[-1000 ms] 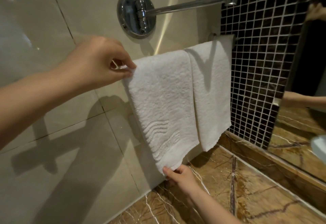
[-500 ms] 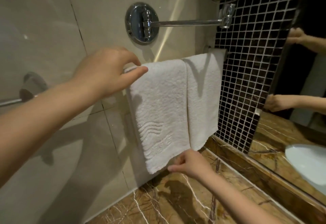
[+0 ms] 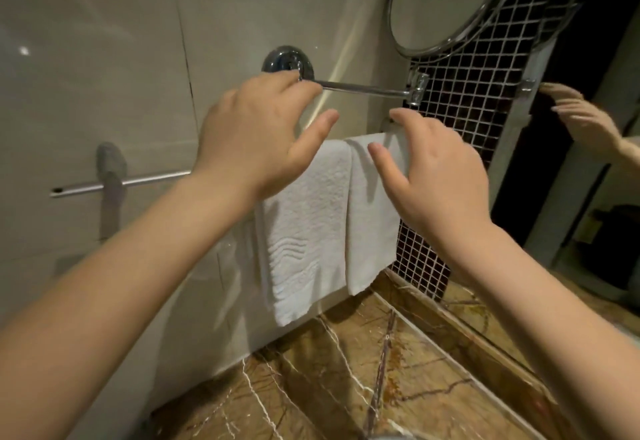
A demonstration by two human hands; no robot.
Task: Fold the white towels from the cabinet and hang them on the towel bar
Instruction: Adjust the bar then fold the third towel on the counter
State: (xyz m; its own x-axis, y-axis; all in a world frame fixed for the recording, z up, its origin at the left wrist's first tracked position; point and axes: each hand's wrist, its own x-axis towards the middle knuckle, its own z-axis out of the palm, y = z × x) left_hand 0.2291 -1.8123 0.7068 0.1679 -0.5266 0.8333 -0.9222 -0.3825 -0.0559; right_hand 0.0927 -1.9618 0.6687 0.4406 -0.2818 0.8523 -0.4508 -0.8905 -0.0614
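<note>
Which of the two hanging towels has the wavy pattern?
The left towel, nearer the free end of the bar: wavy ridges cross its lower part. The right towel, next to the dark mosaic tiles, looks plain.

Dim warm light, wall-tile [image 3: 104, 59] glare, soft motion blur, wide-angle edge distortion.

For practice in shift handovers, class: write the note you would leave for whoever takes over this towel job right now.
Left hand: open, holds nothing, raised in the air.
Right hand: open, holds nothing, raised beside it.
Left towel and right towel hang folded, side by side, on the towel bar.
Done: both hung.
Left: no other towels in view; look for any still to fold, and straighten these if needed.
</note>
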